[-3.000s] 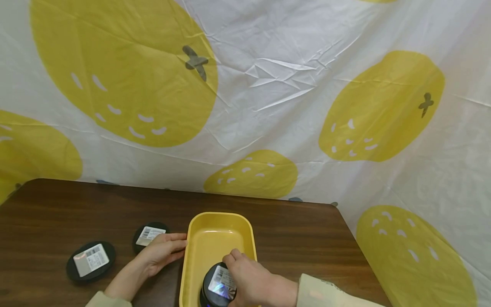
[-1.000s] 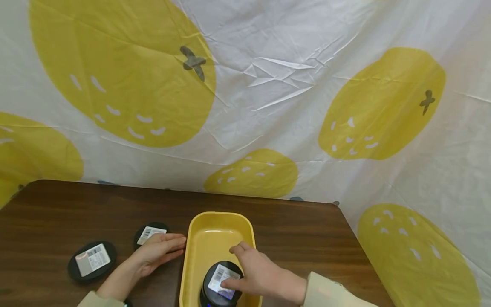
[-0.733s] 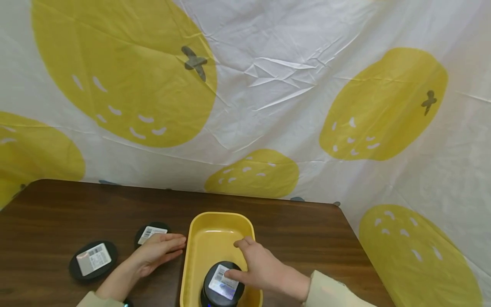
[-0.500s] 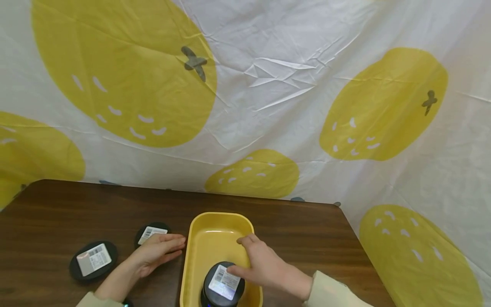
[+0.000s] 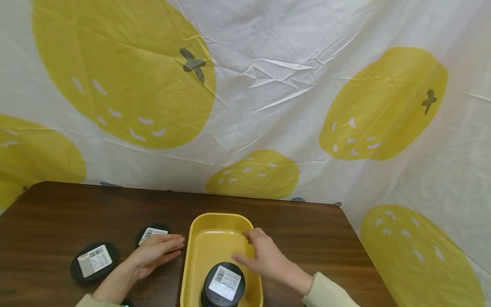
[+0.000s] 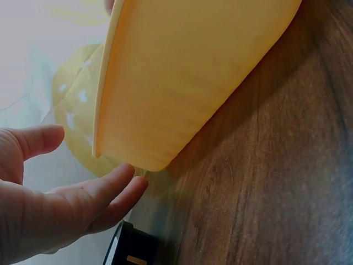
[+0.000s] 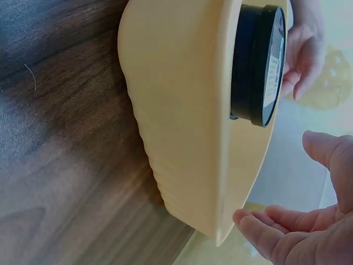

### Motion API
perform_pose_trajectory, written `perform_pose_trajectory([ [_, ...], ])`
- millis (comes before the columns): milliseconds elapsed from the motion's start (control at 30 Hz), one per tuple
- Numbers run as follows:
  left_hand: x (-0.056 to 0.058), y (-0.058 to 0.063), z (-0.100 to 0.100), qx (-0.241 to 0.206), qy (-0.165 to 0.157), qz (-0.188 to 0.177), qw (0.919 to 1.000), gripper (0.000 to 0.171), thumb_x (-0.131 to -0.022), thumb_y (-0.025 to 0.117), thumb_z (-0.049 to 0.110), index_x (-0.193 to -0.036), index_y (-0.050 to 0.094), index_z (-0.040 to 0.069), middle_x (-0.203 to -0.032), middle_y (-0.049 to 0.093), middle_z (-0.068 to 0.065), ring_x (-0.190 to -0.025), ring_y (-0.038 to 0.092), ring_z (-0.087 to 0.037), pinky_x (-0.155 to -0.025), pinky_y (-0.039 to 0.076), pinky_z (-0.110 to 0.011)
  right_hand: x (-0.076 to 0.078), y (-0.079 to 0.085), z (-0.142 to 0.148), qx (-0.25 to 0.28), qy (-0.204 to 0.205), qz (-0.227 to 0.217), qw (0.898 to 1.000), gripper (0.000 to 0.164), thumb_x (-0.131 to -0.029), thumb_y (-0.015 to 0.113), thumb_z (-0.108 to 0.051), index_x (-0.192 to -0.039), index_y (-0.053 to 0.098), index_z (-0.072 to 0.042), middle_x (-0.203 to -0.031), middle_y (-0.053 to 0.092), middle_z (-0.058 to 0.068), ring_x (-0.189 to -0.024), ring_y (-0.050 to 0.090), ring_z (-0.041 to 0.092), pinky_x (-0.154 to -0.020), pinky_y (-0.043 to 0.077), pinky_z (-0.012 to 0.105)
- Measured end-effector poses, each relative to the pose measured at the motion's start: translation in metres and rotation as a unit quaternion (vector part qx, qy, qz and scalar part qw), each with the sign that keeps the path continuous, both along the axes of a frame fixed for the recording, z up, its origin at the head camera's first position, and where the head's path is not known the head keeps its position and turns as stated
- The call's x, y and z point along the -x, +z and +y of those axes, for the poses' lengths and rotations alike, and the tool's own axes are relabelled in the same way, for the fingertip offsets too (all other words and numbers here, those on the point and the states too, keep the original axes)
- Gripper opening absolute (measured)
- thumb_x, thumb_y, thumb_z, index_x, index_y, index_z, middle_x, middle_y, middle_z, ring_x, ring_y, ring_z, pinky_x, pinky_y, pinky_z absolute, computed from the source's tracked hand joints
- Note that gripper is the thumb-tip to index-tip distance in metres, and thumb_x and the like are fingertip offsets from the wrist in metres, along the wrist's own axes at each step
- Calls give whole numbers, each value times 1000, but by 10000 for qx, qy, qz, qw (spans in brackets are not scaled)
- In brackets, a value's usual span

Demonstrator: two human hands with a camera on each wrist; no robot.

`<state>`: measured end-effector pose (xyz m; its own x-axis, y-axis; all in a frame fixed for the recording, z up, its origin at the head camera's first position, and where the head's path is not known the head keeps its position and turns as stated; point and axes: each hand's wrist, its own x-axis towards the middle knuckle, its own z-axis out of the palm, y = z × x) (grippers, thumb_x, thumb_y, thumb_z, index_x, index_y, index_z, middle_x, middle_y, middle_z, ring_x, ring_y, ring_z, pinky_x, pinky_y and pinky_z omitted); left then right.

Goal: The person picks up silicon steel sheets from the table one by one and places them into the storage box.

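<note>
A deep yellow plastic bin (image 5: 220, 243) stands on the brown table. Inside its near end sits a round black container (image 5: 224, 285) with a white barcode label on top; its upper part rises above the rim in the right wrist view. My left hand (image 5: 158, 252) is beside the bin's left wall, fingers extended, fingertips close to the wall. Over the right rim my right hand (image 5: 266, 258) hovers with thumb and fingers spread, nothing between them. Two similar black labelled containers, a nearer one (image 5: 93, 262) and a farther one (image 5: 153, 232), lie left of the bin; my left hand partly covers the farther.
A wood-grain table (image 5: 303, 230) extends around the bin, its rounded back edge meeting a white curtain (image 5: 268, 98) printed with yellow lemons. Part of a small dark object (image 5: 127, 303) shows by my left wrist at the bottom edge.
My right hand has let go of the black container in the bin and drawn up and right, off its top. The left hand stays nearly still.
</note>
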<state>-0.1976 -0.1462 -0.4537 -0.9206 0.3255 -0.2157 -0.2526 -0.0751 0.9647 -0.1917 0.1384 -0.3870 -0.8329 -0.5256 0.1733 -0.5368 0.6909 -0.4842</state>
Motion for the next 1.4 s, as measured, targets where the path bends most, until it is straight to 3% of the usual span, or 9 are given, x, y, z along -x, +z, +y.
perform_pose_trajectory([
  [367, -1, 1, 1, 37, 69, 61, 10000, 54, -97, 48, 10, -131, 25, -27, -136, 36, -37, -118, 47, -28, -96, 45, -35, 11, -14, 8, 493, -276, 397, 9976, 53, -81, 74, -21, -114, 54, 14, -95, 57, 18, -83, 56, 28, -72, 50, 33],
  [533, -1, 1, 0, 14, 71, 57, 10000, 53, -96, 49, 9, -130, 28, -26, -126, 51, -23, -112, 50, -21, -94, 46, -34, 14, -14, 9, 592, -462, 210, 9970, 53, -81, 73, -21, -115, 53, 14, -97, 56, 19, -85, 58, 28, -75, 52, 36],
  [667, 0, 1, 0, -12, 49, 29, 10000, 53, -96, 50, 10, -129, 29, -26, -120, 56, -13, -109, 51, -18, -94, 47, -34, 17, -16, 10, 713, -569, 174, 9957, 52, -81, 74, -20, -115, 53, 14, -99, 56, 19, -88, 59, 30, -77, 52, 41],
  [800, -1, 2, -2, -20, -16, 87, 10000, 53, -97, 49, 10, -130, 28, -27, -125, 52, -24, -112, 51, -20, -94, 46, -33, 20, -20, 11, 847, -649, 276, 9939, 47, -80, 74, -16, -112, 55, 13, -98, 57, 19, -90, 60, 32, -79, 51, 44],
  [967, -1, 5, -5, 22, -21, 205, 9998, 53, -97, 46, 9, -130, 25, -27, -137, 34, -38, -119, 47, -27, -95, 46, -33, 24, -26, 15, 927, -728, 262, 9927, 45, -82, 72, -17, -112, 55, 13, -101, 57, 22, -93, 59, 35, -81, 51, 45],
  [1400, 0, 15, -27, 33, 119, 249, 9996, 57, -97, 49, 11, -133, 23, -25, -141, 27, -37, -117, 50, -22, -95, 45, -31, 31, -37, 18, 1073, -910, 251, 9897, 46, -85, 68, -18, -112, 54, 16, -102, 57, 27, -93, 59, 38, -79, 52, 46],
])
